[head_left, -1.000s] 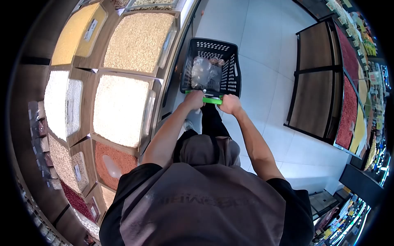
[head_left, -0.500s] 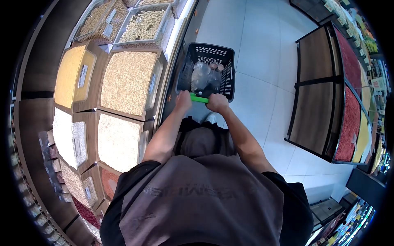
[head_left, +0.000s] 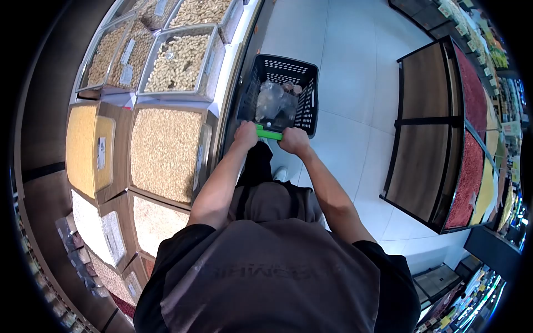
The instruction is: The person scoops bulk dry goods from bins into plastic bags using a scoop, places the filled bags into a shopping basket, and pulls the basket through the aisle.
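Observation:
Both hands are closed around a green handle [head_left: 269, 134] on the near side of a black perforated shopping basket [head_left: 315, 100]. My left hand [head_left: 246, 135] grips its left end and my right hand [head_left: 294, 141] its right end, with the green middle showing between them. Inside the basket lie a clear plastic bag with pale contents [head_left: 269, 100] and a few small round items [head_left: 293, 87] too small to name. My forearms reach forward from black sleeves. Whatever carries the basket underneath is hidden.
Along the left runs a bulk-food display: clear bins of peanuts [head_left: 179, 62], yellow grain [head_left: 81, 145], pale grain [head_left: 165, 152] and white grain [head_left: 91, 227]. A dark wooden stand [head_left: 422, 161] with red goods on top is at the right. Pale floor tiles [head_left: 350, 89] lie between.
The left display bins and the right stand have slid toward me in view as I move forward with the basket. My legs have shifted in a step. Both hands keep their grip.

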{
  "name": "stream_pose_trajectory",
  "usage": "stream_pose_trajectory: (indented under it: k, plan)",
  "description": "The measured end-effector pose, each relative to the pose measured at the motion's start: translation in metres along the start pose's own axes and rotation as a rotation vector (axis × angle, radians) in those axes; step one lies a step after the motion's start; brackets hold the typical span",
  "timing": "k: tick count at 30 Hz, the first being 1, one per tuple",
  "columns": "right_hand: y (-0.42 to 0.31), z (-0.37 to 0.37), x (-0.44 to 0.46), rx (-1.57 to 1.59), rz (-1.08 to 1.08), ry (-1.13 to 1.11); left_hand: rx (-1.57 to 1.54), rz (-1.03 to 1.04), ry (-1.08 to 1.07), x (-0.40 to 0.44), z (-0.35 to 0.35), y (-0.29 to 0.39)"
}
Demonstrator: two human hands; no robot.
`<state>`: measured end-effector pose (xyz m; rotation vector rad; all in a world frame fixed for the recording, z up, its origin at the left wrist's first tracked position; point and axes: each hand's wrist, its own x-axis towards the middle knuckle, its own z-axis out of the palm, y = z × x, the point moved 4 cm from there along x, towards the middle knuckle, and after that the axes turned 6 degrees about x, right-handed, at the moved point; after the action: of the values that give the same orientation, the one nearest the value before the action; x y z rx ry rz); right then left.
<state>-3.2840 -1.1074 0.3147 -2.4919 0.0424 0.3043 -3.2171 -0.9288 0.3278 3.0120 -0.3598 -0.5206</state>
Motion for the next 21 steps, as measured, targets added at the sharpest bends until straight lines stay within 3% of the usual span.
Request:
stream_pose_trajectory:
  k: [9, 21]
  plan:
    - [0.025, -0.041, 0.066, -0.049, 0.042, -0.039, -0.007, 0.023, -0.140, 0.074, -0.043, 0.030]
    - [0.035, -0.084, 0.108, -0.016, 0.038, -0.067, -0.069, 0.093, -0.087, 0.124, -0.057, 0.045]
